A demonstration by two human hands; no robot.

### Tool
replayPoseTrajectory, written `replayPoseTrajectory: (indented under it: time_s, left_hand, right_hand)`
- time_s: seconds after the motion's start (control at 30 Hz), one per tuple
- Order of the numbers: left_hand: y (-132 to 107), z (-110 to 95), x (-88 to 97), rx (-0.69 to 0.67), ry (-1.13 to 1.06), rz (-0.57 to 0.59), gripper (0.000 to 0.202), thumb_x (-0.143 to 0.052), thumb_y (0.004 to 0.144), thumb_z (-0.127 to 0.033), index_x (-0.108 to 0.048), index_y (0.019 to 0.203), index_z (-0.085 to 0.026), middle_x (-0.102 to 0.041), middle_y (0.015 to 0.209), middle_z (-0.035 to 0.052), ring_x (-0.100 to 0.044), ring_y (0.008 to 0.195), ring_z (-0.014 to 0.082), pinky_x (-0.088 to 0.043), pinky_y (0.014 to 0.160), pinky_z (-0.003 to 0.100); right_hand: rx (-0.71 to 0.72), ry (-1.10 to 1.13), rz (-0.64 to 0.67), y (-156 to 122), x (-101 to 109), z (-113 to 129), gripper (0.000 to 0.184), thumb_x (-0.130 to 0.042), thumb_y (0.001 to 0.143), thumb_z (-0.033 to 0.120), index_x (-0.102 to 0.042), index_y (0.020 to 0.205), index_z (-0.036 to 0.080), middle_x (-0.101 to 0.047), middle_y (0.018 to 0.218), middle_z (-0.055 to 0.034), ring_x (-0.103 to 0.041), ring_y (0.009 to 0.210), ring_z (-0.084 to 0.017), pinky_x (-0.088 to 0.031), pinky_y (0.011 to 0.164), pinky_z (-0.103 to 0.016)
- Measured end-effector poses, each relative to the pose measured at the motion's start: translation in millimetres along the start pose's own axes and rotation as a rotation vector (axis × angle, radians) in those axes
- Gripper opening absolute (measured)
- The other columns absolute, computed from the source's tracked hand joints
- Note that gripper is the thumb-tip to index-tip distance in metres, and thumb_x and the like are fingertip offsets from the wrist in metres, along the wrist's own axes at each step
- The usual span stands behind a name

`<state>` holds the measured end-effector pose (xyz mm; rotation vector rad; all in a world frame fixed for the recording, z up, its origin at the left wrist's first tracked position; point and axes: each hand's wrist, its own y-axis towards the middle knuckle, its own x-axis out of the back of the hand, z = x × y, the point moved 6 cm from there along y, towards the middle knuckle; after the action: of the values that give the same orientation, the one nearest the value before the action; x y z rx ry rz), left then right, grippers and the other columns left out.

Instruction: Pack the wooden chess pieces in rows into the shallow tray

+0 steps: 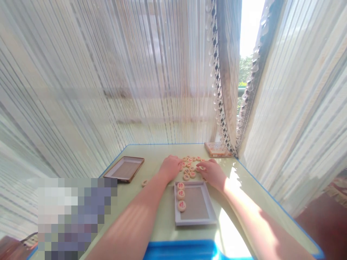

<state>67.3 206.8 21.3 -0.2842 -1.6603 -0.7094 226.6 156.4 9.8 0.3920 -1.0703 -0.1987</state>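
Several round Chinese chess pieces [187,171] lie in a loose cluster on the pale table, some with red characters and some with dark ones. At the cluster's left edge, my left hand [170,168] reaches in with its fingers stretched out over the nearest pieces. From the other side my right hand [213,170] has its fingers apart, the tips touching or just above a piece. In front of both hands lies a shallow white box tray [211,204]. Three red-marked pieces, one of them a general piece [180,186], line its left side. One stray piece [144,183] rests beside my left forearm.
A brown-rimmed box lid [139,166] lies at the table's left. Toward the back right corner sits a flat patterned box [217,148]. Striped curtains [162,72] hang right behind the table [151,151]. Something blue [181,250] stands at the near edge. A blurred patch covers the lower left.
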Motion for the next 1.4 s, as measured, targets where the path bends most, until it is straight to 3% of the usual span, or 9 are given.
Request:
replayPoseTrajectory:
  time_s: [0.23, 0.4, 0.57, 0.73, 0.87, 1.03, 1.2, 1.4]
  left_hand:
    - [0, -3, -0.3, -0.026, -0.047, -0.023, 0.03, -0.038, 0.086, -0.024, -0.067, 0.095, -0.022, -0.066, 0.097, 0.0047, -0.053, 0.093, 0.0192, -0.041, 0.086, 0.032]
    - [-1, -11, 1.6, -0.114, -0.043, -0.031, 0.027, -0.042, 0.084, -0.023, -0.068, 0.089, -0.022, -0.067, 0.094, 0.0041, -0.051, 0.099, 0.0194, -0.038, 0.092, 0.033]
    - [-4, -16, 4.9, -0.1, -0.015, -0.034, 0.031, -0.04, 0.087, -0.028, -0.068, 0.081, -0.018, -0.067, 0.086, 0.0081, -0.054, 0.092, 0.0209, -0.04, 0.087, 0.035]
    - [-4, -19, 5.0, -0.138, -0.028, -0.05, 0.032, -0.038, 0.088, -0.028, -0.06, 0.111, -0.021, -0.066, 0.101, 0.0065, -0.053, 0.099, 0.0192, -0.039, 0.091, 0.033]
    - [-1, -16, -4.2, -0.21, -0.109, 0.012, 0.031, -0.04, 0.087, -0.023, -0.06, 0.111, -0.028, -0.062, 0.112, -0.0001, -0.051, 0.104, 0.0153, -0.035, 0.096, 0.028]
    - [0, -11, -4.0, -0.142, -0.143, 0.012, 0.03, -0.039, 0.087, -0.026, -0.064, 0.104, -0.023, -0.064, 0.107, 0.0024, -0.052, 0.103, 0.0163, -0.036, 0.096, 0.03]
    - [-3, -9, 3.8, -0.06, -0.175, -0.011, 0.026, -0.042, 0.086, -0.032, -0.066, 0.085, -0.02, -0.066, 0.088, 0.0044, -0.054, 0.093, 0.0191, -0.041, 0.085, 0.03]
    - [-1, -4, 3.0, -0.006, -0.194, -0.012, 0.022, -0.047, 0.082, -0.032, -0.065, 0.08, -0.021, -0.064, 0.08, 0.0038, -0.055, 0.086, 0.0185, -0.043, 0.076, 0.028]
  right_hand:
    - [0.067, -0.01, 0.02, 1, 0, 5, 0.017, -0.054, 0.079, 0.027, -0.07, 0.08, 0.025, -0.067, 0.084, -0.0023, -0.05, 0.085, -0.02, -0.039, 0.079, -0.031]
    - [0.041, -0.034, -0.005, 1, 1, 2, 0.019, -0.053, 0.08, 0.029, -0.07, 0.086, 0.023, -0.067, 0.089, -0.0037, -0.05, 0.086, -0.021, -0.039, 0.079, -0.032]
    - [0.007, 0.004, -0.015, 1, -1, -6, 0.019, -0.052, 0.078, 0.022, -0.07, 0.085, 0.023, -0.068, 0.077, -0.0028, -0.052, 0.085, -0.02, -0.041, 0.075, -0.03]
    - [0.1, 0.041, -0.032, -1, 2, 6, 0.017, -0.057, 0.076, 0.03, -0.071, 0.083, 0.025, -0.068, 0.085, -0.0025, -0.051, 0.087, -0.02, -0.039, 0.083, -0.032]
    - [0.167, 0.092, 0.048, -3, -3, 15, 0.015, -0.058, 0.074, 0.028, -0.073, 0.075, 0.028, -0.065, 0.081, -0.0017, -0.05, 0.083, -0.019, -0.039, 0.083, -0.032]
    - [0.113, 0.048, 0.025, -2, -1, 10, 0.017, -0.055, 0.076, 0.028, -0.072, 0.075, 0.025, -0.064, 0.077, -0.0025, -0.05, 0.081, -0.019, -0.039, 0.079, -0.031]
    - [0.093, 0.034, 0.034, -2, -1, 9, 0.019, -0.055, 0.077, 0.037, -0.07, 0.08, 0.025, -0.064, 0.077, -0.0023, -0.049, 0.081, -0.019, -0.039, 0.077, -0.031]
    - [0.067, 0.018, 0.019, 0, -3, 6, 0.019, -0.053, 0.078, 0.032, -0.072, 0.081, 0.028, -0.063, 0.085, -0.0038, -0.049, 0.085, -0.02, -0.038, 0.081, -0.033]
